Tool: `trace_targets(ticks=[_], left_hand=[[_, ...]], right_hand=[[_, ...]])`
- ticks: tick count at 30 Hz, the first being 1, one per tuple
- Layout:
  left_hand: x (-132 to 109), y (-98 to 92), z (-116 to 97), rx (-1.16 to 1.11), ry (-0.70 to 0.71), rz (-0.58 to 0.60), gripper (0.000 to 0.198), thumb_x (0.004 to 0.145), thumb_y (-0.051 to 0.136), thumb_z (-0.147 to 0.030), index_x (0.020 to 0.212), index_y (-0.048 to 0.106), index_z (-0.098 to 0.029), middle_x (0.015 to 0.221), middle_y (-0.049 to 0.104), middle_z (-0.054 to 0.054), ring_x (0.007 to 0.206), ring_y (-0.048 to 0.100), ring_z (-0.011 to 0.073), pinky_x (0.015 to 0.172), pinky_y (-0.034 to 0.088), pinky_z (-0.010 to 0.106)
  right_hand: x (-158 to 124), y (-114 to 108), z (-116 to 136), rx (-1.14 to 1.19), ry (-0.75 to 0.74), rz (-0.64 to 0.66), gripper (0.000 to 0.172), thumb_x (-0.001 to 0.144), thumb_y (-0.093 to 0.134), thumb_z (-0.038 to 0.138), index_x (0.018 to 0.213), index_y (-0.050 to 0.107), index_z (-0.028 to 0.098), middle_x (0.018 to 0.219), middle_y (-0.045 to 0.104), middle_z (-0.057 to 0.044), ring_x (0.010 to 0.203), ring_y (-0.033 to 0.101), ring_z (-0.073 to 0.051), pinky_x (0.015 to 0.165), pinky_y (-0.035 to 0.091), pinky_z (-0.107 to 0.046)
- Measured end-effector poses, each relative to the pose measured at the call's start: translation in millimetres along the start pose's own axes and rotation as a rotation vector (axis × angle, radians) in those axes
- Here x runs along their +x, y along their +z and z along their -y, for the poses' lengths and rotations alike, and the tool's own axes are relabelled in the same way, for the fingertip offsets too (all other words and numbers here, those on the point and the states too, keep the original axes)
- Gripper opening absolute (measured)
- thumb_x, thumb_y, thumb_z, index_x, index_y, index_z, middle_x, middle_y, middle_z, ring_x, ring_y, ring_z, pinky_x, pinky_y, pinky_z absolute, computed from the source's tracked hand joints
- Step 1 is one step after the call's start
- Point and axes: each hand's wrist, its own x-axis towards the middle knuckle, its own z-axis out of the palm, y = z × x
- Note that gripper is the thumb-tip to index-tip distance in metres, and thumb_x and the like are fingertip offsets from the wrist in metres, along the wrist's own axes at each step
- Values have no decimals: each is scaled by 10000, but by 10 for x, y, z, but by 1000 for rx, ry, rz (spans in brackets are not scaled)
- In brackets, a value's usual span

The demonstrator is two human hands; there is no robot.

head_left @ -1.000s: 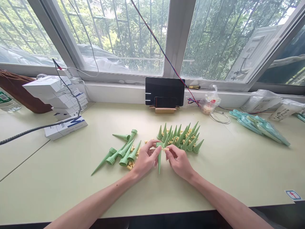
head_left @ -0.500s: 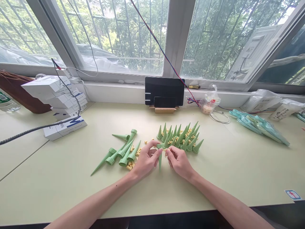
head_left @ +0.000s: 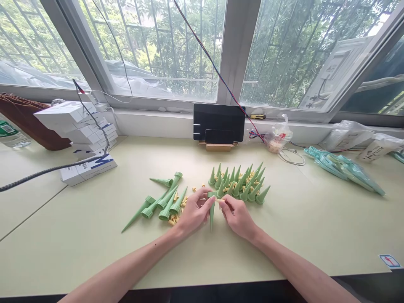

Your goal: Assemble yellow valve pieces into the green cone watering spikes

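Note:
My left hand (head_left: 196, 209) is closed around the ribbed top of a green plastic spike (head_left: 211, 219), whose tip points down toward me. Close beside it, my right hand (head_left: 237, 215) pinches a small yellow plastic piece (head_left: 219, 200) at the spike's side; whether the piece has entered the spike I cannot tell. Beyond my hands, several green spikes (head_left: 236, 188) stand tip-up in rows with small yellow pieces on them. Left of my left hand lies a loose heap of green spikes (head_left: 167, 199), with loose yellow pieces (head_left: 173, 219) partly hidden by that hand.
A tablet (head_left: 219, 122) leans at the window behind a smaller dark screen (head_left: 219, 136) on a cardboard stand. White boxes (head_left: 90, 168) are stacked at left with a cable across them. Teal bagged items (head_left: 345, 170) and a tied plastic bag (head_left: 279, 134) lie at right.
My right fingers have shifted slightly right, so more of the yellow piece shows. The left hand keeps its hold on the spike. The view has moved a little.

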Motion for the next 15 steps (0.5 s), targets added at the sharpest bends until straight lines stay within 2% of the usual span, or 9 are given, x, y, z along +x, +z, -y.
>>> trace_targets(ticks=[5,12,15], left_hand=[[1,-8,18,10,-1,19,325,875,620,-469,1032,573,-188,629,527,-50,386,477,75,338,410,187],[-20,-6,60,50,30,34,284,890,602,-463,986,541,-203,656,508,-54,405,488,68,361,393,177],[-21,-7,61,95,35,51,268,909,573,-462,972,534,-205,642,491,-59,415,482,68,380,389,177]], right_hand=[[4,-4,-8,-27,-27,9,326,1007,422,398,738,424,215,595,378,50,526,320,-118,519,279,-258],[5,3,-14,132,122,48,356,999,426,451,737,437,212,538,385,62,452,333,-105,462,275,-251],[13,4,-10,130,156,55,367,995,433,455,725,446,207,522,365,67,446,322,-103,454,266,-248]])
